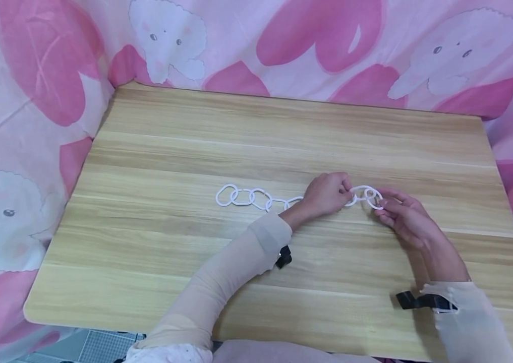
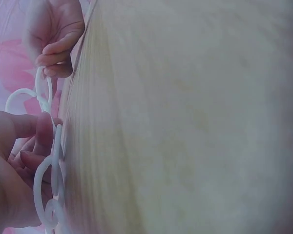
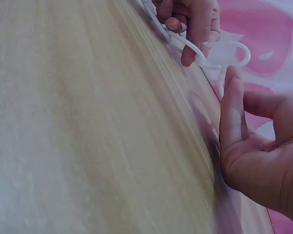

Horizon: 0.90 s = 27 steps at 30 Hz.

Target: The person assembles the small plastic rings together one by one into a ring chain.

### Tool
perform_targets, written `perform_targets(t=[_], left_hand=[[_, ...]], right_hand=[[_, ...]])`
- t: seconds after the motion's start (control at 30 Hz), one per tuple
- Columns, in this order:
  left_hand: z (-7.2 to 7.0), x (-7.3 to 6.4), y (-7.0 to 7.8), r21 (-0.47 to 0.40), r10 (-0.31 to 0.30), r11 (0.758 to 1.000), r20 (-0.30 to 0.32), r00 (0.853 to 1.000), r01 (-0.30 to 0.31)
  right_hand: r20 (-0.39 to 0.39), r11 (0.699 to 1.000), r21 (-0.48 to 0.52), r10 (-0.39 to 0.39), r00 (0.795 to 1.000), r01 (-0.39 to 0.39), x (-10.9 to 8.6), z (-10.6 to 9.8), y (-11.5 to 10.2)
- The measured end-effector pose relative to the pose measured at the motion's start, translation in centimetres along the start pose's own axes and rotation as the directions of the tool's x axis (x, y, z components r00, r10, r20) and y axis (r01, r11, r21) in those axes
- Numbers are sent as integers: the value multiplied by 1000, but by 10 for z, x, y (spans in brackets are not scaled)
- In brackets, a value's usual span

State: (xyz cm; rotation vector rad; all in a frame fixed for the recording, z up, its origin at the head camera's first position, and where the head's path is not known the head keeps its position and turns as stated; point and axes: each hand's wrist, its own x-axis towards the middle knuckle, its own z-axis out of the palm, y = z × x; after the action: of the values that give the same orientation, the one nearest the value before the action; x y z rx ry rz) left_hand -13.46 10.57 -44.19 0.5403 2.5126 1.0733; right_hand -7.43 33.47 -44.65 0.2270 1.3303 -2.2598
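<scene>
A white plastic chain (image 1: pixel 261 199) of large oval links runs across the wooden table, its left part lying flat on the wood. My left hand (image 1: pixel 329 194) pinches a link toward the chain's right part and hides the links under it. At the right end, my right hand (image 1: pixel 406 217) holds the last link (image 1: pixel 376 198) between thumb and fingers. Between both hands a short stretch of linked rings shows. In the left wrist view, links (image 2: pixel 46 190) hang below the left hand's fingertips. The right wrist view has the right hand (image 3: pixel 263 141) with its fingertips at a link (image 3: pixel 234 51).
The wooden table (image 1: pixel 170 252) fills most of the head view. A pink curtain (image 1: pixel 238 40) with hearts and white cartoon animals stands behind and at both sides. Black straps (image 1: pixel 424 301) sit at the cuffs of both sleeves. The person's lap is at the front edge.
</scene>
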Motion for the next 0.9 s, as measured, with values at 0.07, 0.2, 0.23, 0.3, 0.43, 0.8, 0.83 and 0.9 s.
perform_targets(t=[0.07, 0.2, 0.23, 0.3, 0.43, 0.8, 0.83, 0.9], left_hand=[[0, 0, 0, 5, 1, 1000, -2, 1000, -1], [-1, -1, -1, 7, -1, 1000, -1, 1000, 1], [-1, -1, -1, 7, 1, 1000, 1, 1000, -1], [-1, -1, -1, 8, 3, 1000, 8, 1000, -3], [-1, -1, -1, 14, 18, 1000, 31, 999, -18], [-27, -8, -29, -187, 198, 965, 55, 979, -184], [-35, -11, -36, -168, 216, 964, 50, 975, -205], [-57, -20, -49, -112, 221, 970, 49, 974, -214]], right_hand=[[24, 1000, 15, -9, 1000, 9, 0, 0, 2], [42, 1000, 6, -15, 999, 14, -1, 0, 4], [44, 1000, -3, -15, 999, 15, -1, 0, 4], [41, 1000, -20, -10, 999, 11, 0, 1, 4], [40, 997, -75, -2, 999, 5, 3, 3, 3], [-140, 744, -668, -114, 984, -9, 18, -1, -20], [-149, 676, -737, -129, 980, -23, 21, -1, -23], [-163, 568, -822, -153, 975, -48, 28, -2, -27]])
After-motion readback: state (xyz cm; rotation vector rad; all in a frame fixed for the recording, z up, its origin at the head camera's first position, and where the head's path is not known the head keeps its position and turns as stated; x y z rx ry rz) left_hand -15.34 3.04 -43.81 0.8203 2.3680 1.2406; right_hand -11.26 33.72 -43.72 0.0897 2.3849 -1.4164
